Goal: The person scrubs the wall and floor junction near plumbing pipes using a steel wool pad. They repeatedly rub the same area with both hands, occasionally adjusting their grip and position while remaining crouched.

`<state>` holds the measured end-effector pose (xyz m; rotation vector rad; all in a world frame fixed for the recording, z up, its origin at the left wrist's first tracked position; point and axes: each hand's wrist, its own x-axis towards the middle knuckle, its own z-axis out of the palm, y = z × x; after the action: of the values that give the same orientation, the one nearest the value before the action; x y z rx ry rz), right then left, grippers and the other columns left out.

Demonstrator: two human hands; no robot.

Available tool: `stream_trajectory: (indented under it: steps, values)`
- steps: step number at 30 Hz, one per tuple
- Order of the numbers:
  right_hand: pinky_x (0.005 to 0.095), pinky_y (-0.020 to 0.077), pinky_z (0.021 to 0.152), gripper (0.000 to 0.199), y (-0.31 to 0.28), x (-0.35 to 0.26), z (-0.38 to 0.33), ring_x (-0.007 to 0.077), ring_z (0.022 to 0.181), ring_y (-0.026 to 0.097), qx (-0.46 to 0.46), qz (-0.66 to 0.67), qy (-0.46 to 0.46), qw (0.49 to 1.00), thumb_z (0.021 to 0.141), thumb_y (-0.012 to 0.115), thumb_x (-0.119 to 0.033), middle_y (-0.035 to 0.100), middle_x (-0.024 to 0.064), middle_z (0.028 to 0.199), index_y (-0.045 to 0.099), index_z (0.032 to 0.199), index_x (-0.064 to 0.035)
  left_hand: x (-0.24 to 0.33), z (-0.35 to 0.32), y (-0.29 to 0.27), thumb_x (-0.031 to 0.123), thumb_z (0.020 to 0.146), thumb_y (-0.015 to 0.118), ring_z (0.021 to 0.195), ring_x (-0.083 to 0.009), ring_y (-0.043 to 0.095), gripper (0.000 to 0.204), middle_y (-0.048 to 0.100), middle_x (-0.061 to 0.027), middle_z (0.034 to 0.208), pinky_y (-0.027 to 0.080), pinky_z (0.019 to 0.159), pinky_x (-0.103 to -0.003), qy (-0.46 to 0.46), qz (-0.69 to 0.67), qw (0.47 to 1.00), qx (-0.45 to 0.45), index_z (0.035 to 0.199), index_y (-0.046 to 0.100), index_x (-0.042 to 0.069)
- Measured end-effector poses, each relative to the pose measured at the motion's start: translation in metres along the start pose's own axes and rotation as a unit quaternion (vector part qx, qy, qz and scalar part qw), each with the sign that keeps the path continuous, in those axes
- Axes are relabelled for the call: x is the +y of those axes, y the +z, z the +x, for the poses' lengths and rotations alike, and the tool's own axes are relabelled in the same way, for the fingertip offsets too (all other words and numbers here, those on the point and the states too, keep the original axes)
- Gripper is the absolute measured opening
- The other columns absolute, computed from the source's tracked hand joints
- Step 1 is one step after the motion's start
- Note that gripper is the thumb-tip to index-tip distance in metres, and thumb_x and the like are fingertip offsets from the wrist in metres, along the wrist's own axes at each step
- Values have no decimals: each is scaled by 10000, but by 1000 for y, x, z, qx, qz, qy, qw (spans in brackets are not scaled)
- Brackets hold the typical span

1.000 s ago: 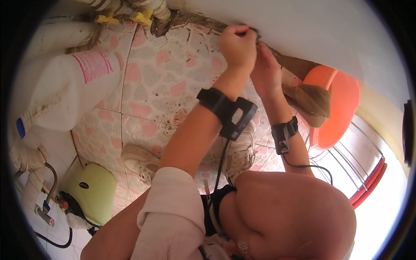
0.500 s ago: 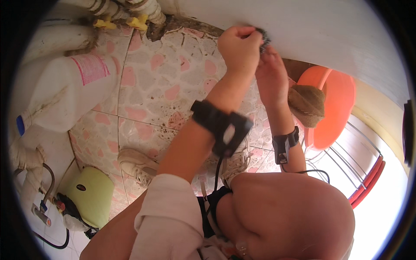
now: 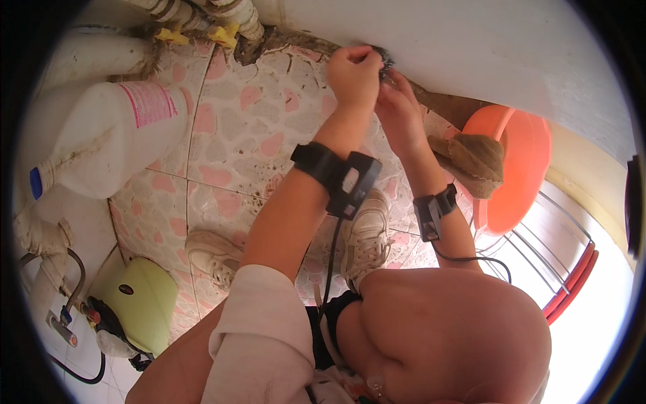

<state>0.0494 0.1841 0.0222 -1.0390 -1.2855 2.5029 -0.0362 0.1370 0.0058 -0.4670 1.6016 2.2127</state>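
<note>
A dark, bristly steel wool scrubber (image 3: pixel 385 59) is at the foot of the pale wall. My left hand (image 3: pixel 354 79) is closed on it, thumb and fingers pinched together at its left side. Against its lower right side, my right hand (image 3: pixel 402 116) is curled, with its palm partly facing up and its fingertips on the scrubber. The fingers hide part of the scrubber. A black strapped device sits on each wrist. Right of my right hand, a brown cloth (image 3: pixel 474 158) hangs over the rim of an orange basin (image 3: pixel 521 168).
Lying at the left is a white plastic jug (image 3: pixel 101 145) with a blue cap. Pipes with yellow valve handles (image 3: pixel 224 35) run into the far left corner. A light green bin (image 3: pixel 142 303) stands lower left. Beside the basin is a wire rack (image 3: pixel 538 249). My shoes are on dirty patterned tiles (image 3: pixel 235 145).
Both my hands have shifted left along the base of the wall, and the scrubber has moved with them. My forearms swung left too, and more of my right shoe shows.
</note>
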Motion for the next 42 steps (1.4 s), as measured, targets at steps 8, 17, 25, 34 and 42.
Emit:
stream_trajectory:
  steps: [8, 17, 25, 34, 42]
  values:
    - [365, 393, 1000, 687, 9, 9, 14, 211, 1151, 503, -135, 24, -17, 990, 909, 542, -143, 515, 131, 1213, 163, 1452, 41, -7, 30, -19, 40, 707, 686, 659, -206, 650, 135, 675, -122, 722, 515, 622, -315, 74, 60, 994, 50, 810, 663, -43]
    - [365, 328, 1054, 571, 13, 13, 11, 243, 1254, 448, -143, 57, -19, 988, 962, 463, -274, 470, 137, 1349, 263, 1418, 5, -7, 24, -17, 68, 704, 691, 715, -244, 661, 137, 683, -137, 771, 517, 684, -332, 82, 104, 991, 23, 808, 674, -21]
    - [428, 344, 1058, 706, 7, 17, 11, 296, 1278, 423, -127, 81, 15, 989, 948, 512, -253, 401, 206, 1377, 121, 1457, 40, -19, 41, -24, 67, 689, 694, 686, -236, 656, 138, 681, -121, 746, 517, 676, -335, 81, 142, 985, 61, 796, 670, -17]
    - [447, 339, 1081, 672, 9, 12, -3, 337, 1328, 371, -144, 6, -24, 989, 953, 498, -260, 321, 226, 1449, 167, 1452, 46, 29, 65, -47, 40, 729, 685, 630, -177, 644, 132, 670, -95, 699, 506, 583, -281, 149, 57, 979, 128, 828, 657, -43]
    - [462, 338, 1072, 580, 12, 17, -7, 361, 1320, 382, -132, -23, -18, 991, 961, 477, -240, 352, 224, 1440, 253, 1423, 30, 32, 61, -47, 21, 733, 669, 597, -171, 644, 142, 676, -126, 705, 504, 550, -271, 109, 37, 989, 96, 846, 652, -63]
